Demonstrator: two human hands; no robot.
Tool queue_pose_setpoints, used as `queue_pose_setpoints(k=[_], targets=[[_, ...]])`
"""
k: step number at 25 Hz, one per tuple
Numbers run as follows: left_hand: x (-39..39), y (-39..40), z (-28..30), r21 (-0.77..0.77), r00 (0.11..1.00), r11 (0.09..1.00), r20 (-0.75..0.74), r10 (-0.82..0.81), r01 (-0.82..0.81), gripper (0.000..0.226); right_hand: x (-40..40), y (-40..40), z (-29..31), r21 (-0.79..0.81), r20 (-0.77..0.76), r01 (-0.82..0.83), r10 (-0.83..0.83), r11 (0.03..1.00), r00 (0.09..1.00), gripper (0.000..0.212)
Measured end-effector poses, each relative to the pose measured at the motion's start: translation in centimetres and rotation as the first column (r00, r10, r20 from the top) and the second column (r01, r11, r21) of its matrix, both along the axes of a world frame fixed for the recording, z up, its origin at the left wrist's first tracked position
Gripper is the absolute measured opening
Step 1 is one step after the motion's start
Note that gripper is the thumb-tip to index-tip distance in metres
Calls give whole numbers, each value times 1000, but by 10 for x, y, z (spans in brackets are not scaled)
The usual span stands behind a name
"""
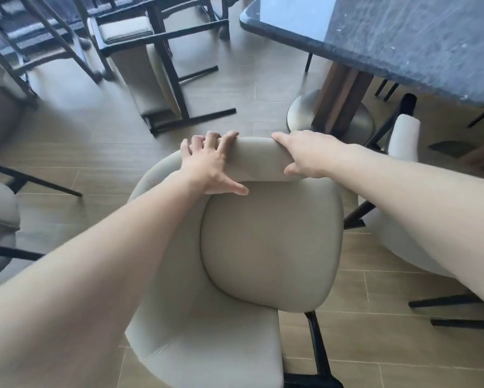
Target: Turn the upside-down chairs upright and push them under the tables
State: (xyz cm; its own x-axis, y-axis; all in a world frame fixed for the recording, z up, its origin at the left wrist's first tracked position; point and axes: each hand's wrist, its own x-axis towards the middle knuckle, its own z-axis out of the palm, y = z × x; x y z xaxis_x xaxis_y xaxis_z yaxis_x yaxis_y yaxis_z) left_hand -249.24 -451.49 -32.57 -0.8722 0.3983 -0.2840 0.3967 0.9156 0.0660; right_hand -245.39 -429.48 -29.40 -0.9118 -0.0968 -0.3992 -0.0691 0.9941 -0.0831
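At frame centre, both hands hold the padded top edge of a beige upholstered chair (263, 247).

Smooth, matte, leather-like covering wraps its rounded seat cushion and curved backrest, and thin black metal legs show at the lower right of the frame. The left hand (211, 166) has its fingers spread and curled over the rolled edge, thumb pressed on the near side; the right hand (305, 152) grips the same edge just beside it. A dark, speckled stone worktop (389, 37) with a rounded corner fills the upper right, standing on a wooden pedestal with a round metal base. Black-framed chairs (140, 51) crowd the upper left, blurred. Pale wood-look tiles make up the floor (95, 141).
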Motion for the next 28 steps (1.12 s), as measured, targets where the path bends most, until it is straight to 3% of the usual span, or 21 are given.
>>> queue_pose_setpoints(k=[2,5,7,13,16,18,28], targets=[[-19,10,-3,-24,999,1000,-30,-20,20,125,-6,0,-11,50,-33,55,-53,997,998,87],[-40,17,-8,-59,997,997,-67,-43,39,119,-12,-14,-30,129,-41,150,-146,980,989,133],[-50,21,-13,-80,991,994,-110,-80,72,116,-23,-16,-37,150,-45,200,-196,968,980,140],[-97,34,-28,-57,958,982,-215,-190,182,105,-48,-24,-53,167,-48,407,-405,898,913,135],[-122,38,-40,9,925,977,-323,-200,214,98,-55,-39,-70,31,-88,511,-507,859,857,130],[-143,47,-44,4,930,973,-294,-219,230,96,-63,-37,-74,-51,-122,547,-549,836,827,120],[-247,100,-75,-95,932,959,-226,-283,268,93,-149,5,-132,-90,-262,556,-558,826,787,85]])
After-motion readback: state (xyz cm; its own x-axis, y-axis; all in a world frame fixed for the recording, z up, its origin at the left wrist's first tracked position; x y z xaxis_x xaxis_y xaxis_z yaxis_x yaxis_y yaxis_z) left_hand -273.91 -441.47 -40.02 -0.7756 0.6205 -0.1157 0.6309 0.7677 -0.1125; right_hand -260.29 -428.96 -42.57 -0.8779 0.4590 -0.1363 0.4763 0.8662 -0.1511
